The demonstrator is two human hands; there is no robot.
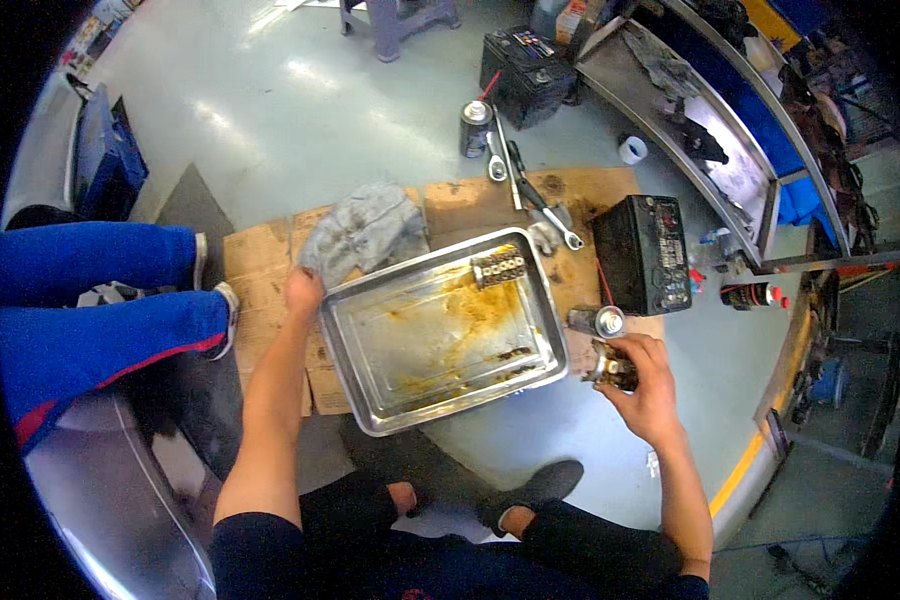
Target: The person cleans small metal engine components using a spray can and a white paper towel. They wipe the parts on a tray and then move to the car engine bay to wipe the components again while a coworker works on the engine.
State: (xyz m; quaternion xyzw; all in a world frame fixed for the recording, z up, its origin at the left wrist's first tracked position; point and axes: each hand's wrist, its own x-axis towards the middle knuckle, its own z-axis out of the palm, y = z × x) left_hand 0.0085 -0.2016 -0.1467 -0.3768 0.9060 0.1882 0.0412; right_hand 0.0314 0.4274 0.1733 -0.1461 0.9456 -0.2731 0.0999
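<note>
A shallow rectangular metal tray (420,398), streaked with yellow-brown oil, is in front of me over a cardboard sheet. A small oily metal part with a row of pale round spots (500,268) lies at its far right. At the tray's left end, my left hand (304,292) is closed on the edge of a bunched grey rag (360,232); its fingertips are hidden. To the right of the tray, my right hand (646,385) grips a dark, oily metal part (612,368), largely covered by the fingers. Just beyond that hand is a spray can (600,320) with a red straw.
Ratchet wrenches (550,212) lie behind the tray. Black batteries (642,255) (528,75) and another spray can (475,128) stand near them. At the left are a person's blue-trousered legs (120,305). A metal rack (690,130) is at right, a purple stool (390,25) far back.
</note>
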